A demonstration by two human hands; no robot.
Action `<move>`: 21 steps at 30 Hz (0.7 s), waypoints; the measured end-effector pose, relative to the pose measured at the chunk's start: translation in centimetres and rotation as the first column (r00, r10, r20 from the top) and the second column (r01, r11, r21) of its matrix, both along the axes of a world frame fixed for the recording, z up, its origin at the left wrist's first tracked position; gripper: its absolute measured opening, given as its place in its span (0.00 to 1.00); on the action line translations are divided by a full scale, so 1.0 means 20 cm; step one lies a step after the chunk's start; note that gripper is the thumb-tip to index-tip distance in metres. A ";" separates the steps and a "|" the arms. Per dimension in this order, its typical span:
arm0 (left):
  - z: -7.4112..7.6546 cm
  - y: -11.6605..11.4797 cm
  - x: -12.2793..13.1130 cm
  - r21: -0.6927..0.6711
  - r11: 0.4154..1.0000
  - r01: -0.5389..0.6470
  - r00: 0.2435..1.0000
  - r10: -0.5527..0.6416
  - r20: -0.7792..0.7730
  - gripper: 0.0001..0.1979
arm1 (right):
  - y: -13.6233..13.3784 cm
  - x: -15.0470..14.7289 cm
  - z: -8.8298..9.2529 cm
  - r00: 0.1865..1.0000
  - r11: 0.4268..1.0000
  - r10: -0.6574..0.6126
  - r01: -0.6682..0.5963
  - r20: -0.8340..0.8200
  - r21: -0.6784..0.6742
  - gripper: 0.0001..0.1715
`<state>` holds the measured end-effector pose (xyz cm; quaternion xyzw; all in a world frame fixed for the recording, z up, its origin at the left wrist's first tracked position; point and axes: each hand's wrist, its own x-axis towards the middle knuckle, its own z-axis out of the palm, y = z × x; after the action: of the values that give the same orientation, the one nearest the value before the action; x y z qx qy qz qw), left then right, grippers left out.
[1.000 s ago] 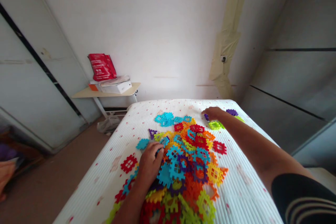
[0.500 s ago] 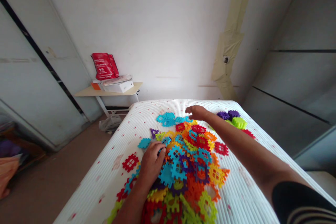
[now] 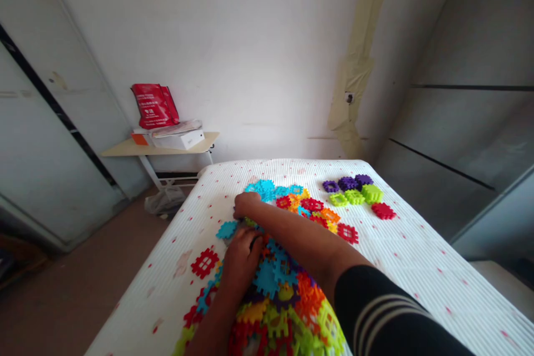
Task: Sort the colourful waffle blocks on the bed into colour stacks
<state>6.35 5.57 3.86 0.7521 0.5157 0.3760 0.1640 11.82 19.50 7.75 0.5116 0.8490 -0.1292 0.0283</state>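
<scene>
A heap of plastic interlocking building pieces (image 3: 267, 278) in blue, red, purple, orange, yellow and green lies before me. My left hand (image 3: 242, 253) rests at its left side, fingers curled in; something dark shows between thumb and forefinger, too small to name. Just beyond it, my right hand (image 3: 248, 204) reaches down at the heap's far left edge, where a sliver of purple shows by its fingertips. Its fingers are bent downward and mostly hidden. A flat blue piece (image 3: 227, 230) and a red window piece (image 3: 204, 263) lie left of the hands.
Sorted pieces stand at the back right: purple stacks (image 3: 347, 183), green stacks (image 3: 372, 193) and a red stack (image 3: 383, 211). Blue pieces (image 3: 266, 189) are grouped at the back. Everything lies on a white ribbed bed cover (image 3: 417, 256). A side table (image 3: 125, 148) carries a red bag (image 3: 154, 105).
My right hand has moved left and nearer, from above the back of the heap to its far left edge, its forearm now crossing the heap. My left hand stays about where it was.
</scene>
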 end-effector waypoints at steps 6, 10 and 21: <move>0.00 0.00 0.00 -0.014 1.000 -0.014 1.000 0.014 0.002 0.15 | 0.04 0.12 0.15 0.990 0.999 -0.049 0.052 -0.133 0.015 0.22; 0.00 -0.01 0.00 -0.015 1.000 -0.021 0.999 0.021 0.024 0.15 | 0.06 0.45 0.29 0.984 0.970 -0.045 0.084 -0.170 0.227 0.24; 0.01 0.00 0.00 -0.008 1.000 -0.030 0.999 0.030 0.030 0.15 | 0.06 1.24 0.13 0.891 0.916 -0.354 0.269 0.285 0.298 0.22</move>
<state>6.39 5.53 4.00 0.7379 0.5260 0.3876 0.1689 36.57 20.75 10.26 0.6557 0.7474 0.0643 0.0850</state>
